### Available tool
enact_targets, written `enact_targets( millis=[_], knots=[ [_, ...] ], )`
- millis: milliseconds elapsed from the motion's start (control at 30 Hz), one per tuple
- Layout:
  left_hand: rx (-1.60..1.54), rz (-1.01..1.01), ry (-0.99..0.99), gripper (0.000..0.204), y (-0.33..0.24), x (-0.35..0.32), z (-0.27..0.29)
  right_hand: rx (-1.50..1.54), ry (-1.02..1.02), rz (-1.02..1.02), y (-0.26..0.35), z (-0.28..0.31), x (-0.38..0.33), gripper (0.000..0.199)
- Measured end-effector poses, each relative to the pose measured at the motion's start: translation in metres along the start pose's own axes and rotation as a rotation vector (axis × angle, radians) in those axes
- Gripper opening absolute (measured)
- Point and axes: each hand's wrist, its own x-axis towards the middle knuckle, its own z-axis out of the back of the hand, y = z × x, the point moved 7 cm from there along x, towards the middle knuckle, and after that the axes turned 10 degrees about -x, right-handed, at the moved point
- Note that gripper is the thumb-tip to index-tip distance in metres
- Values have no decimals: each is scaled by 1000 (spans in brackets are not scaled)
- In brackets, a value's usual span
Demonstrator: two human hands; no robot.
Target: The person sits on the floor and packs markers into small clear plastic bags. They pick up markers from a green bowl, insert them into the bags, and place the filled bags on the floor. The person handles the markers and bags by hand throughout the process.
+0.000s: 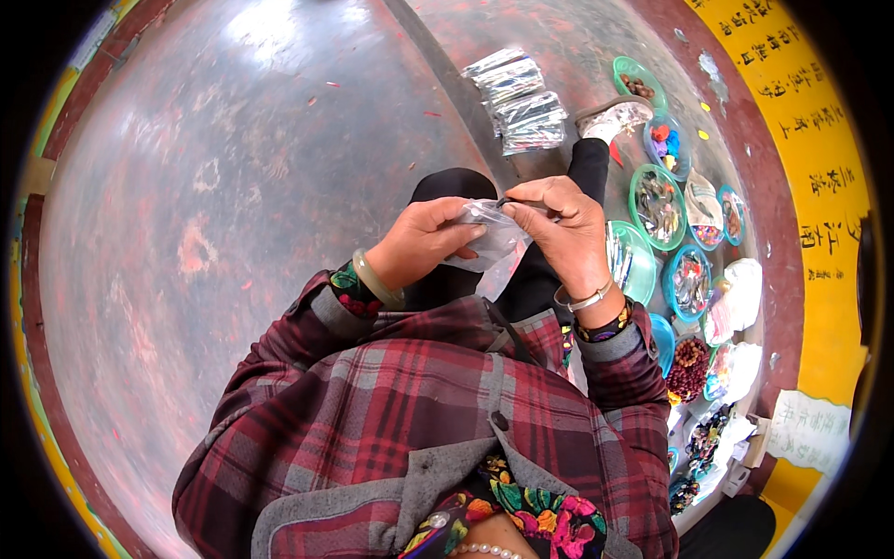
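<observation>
In front of my lap I hold a small clear plastic bag (494,240) between both hands. My left hand (424,240) is closed on the bag's left side, thumb on top. My right hand (566,228) pinches at the bag's upper right edge. A small dark bit shows at those right fingertips, too small to name. What the bag contains, if anything, I cannot make out.
Flat packed clear bags lie in stacks (521,101) on the floor ahead. To my right stand several basins: a green one (636,207) with small packets, a blue one (673,279), and a pale green one (641,270) beside my right wrist. Dark red beads (687,368) lie farther back.
</observation>
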Motion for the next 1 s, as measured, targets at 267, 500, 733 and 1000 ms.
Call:
enact_targets(
  millis=[267,500,733,1000],
  knots=[
    [-30,-10,2,21,-1,-1,4,4,95,-206,-2,-16,-1,13],
    [-13,10,-3,25,-3,-2,6,-123,209,-59,7,-26,-1,14],
    [304,-91,7,25,-4,-4,10,-218,200,-22,17,-23,-2,12],
    [357,-73,-73,11,-17,-2,9,-642,229,354,33,-3,-2,12]
  ],
)
